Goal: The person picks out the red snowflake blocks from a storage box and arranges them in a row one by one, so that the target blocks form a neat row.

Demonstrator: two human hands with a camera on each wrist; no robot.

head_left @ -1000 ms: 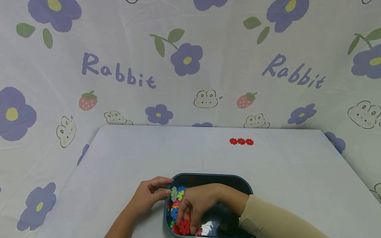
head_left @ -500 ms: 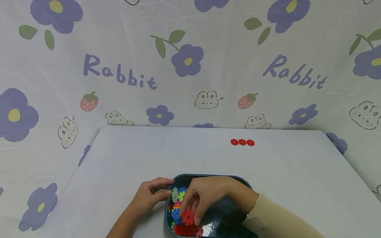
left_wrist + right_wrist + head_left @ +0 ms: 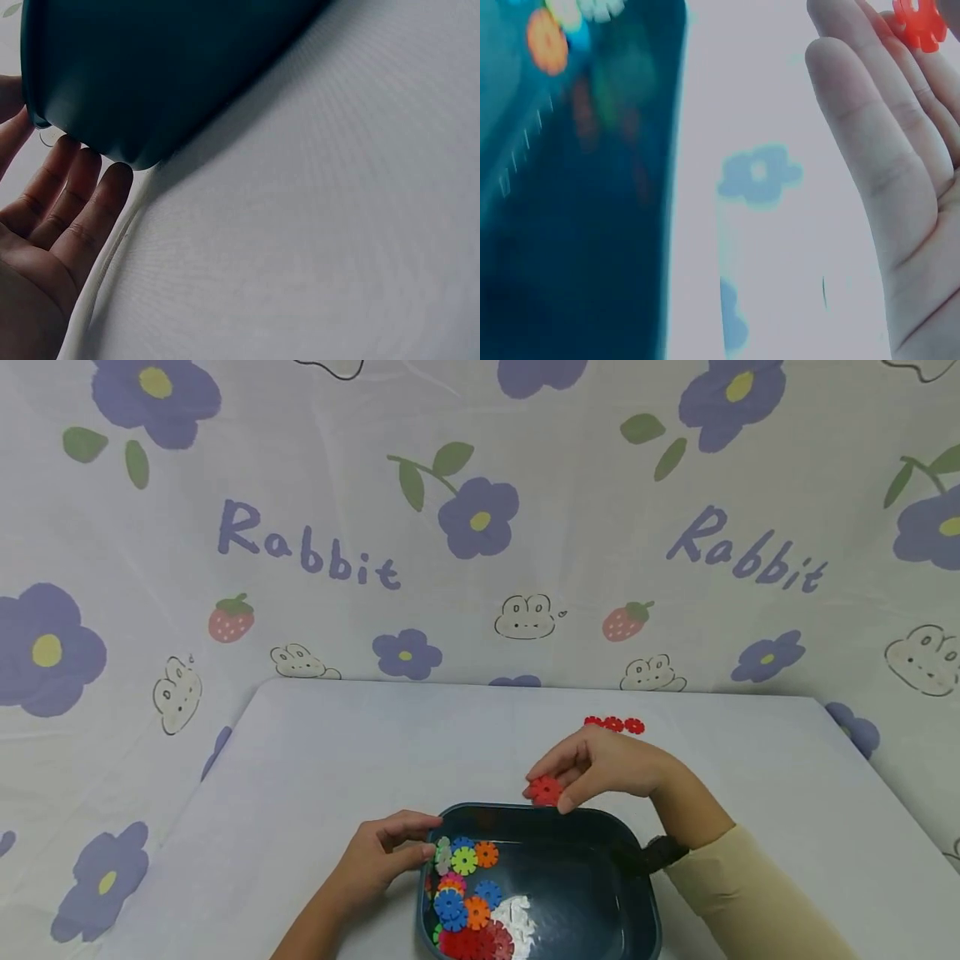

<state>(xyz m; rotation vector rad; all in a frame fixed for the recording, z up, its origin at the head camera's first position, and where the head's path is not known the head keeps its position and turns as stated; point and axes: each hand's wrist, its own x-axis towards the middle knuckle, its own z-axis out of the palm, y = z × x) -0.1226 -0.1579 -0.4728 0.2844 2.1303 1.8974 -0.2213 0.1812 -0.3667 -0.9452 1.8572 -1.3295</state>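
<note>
In the head view my right hand pinches a red plastic snowflake disc between thumb and fingers, just beyond the far rim of a dark teal plastic tray. The same disc shows at the top corner of the right wrist view. My left hand grips the tray's left corner, thumb at the rim, with fingers against the outer wall. Inside the tray, red discs lie at the near left, with blue discs, orange discs and green discs behind them.
Three red discs stand in a row near the back of the white table, partly behind my right hand. A floral cloth hangs behind the table. A dark wrist strap sits below my right hand.
My right hand has lifted a red disc out of the tray and carried it away from me and rightward, past the far rim. The left hand stays at the tray's corner.
</note>
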